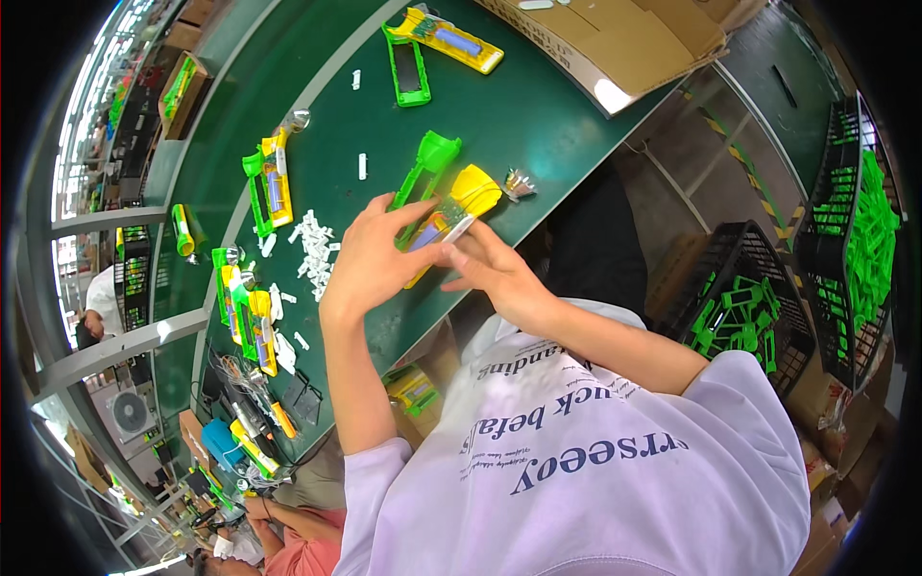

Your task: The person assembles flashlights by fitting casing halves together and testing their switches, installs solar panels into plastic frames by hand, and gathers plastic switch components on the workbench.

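At the near edge of the green table, a yellow flashlight casing [473,191] with a blue cylindrical cell inside is held between my two hands. My left hand [370,252] is closed over its left side, thumb reaching across its lower part. From the right, my right hand [495,275] grips the other side with its fingertips; a narrow white piece [459,228] shows there. Part of the casing is hidden under my fingers. Just beyond lies an open green casing half [437,154], partly behind my left fingers. A shiny lamp head [520,183] rests beside the yellow casing's wide end.
Small white plastic parts [314,252] are heaped left of my left hand. More yellow and green casings [272,182] lie along the left and far table. A cardboard box [615,43] stands far right. Black crates [740,312] of green parts are at right.
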A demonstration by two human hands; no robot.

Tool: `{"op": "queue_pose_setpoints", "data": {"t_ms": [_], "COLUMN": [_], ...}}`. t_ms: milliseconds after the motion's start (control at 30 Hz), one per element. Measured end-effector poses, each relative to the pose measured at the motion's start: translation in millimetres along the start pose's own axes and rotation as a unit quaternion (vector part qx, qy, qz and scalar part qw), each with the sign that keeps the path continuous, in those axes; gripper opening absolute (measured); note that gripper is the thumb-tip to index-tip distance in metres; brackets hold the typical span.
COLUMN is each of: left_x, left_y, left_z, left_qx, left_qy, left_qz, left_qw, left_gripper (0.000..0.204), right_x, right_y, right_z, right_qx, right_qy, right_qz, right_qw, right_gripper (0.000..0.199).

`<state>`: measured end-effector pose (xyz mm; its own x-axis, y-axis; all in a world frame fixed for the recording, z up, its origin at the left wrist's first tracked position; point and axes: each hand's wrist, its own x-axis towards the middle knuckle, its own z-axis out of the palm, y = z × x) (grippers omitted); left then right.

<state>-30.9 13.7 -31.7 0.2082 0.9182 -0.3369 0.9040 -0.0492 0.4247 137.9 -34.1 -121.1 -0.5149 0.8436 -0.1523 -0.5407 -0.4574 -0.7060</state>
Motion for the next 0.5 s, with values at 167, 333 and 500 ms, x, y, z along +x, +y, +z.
{"op": "queue_pose_setpoints", "data": {"t_ms": [167, 333, 500], "left_x": [-6.8, 5.6, -7.6], "left_y": [-17.3, -36.9, -7.3], "left_z": [6.2, 41.7, 50.7], "left_qx": [-0.173, -0.285, -0.362], "left_qy": [0.050, 0.110, 0.099], "left_qz": [0.033, -0.029, -0.068], "left_qw": [0.983, 0.952, 0.924], "left_gripper": [0.051, 0.035, 0.030], "right_x": [-7.5, -4.9, -6.0], "right_y": [-11.5, -15.8, -20.4], "right_z": [-5.1, -8.2, -10.9], "right_qx": [-0.032, -0.065, -0.088], "right_qy": [0.060, 0.091, 0.094], "right_qz": [0.012, 0.020, 0.035], "right_qw": [0.998, 0.994, 0.991], "right_gripper": [0.048, 0.034, 0.033]}}
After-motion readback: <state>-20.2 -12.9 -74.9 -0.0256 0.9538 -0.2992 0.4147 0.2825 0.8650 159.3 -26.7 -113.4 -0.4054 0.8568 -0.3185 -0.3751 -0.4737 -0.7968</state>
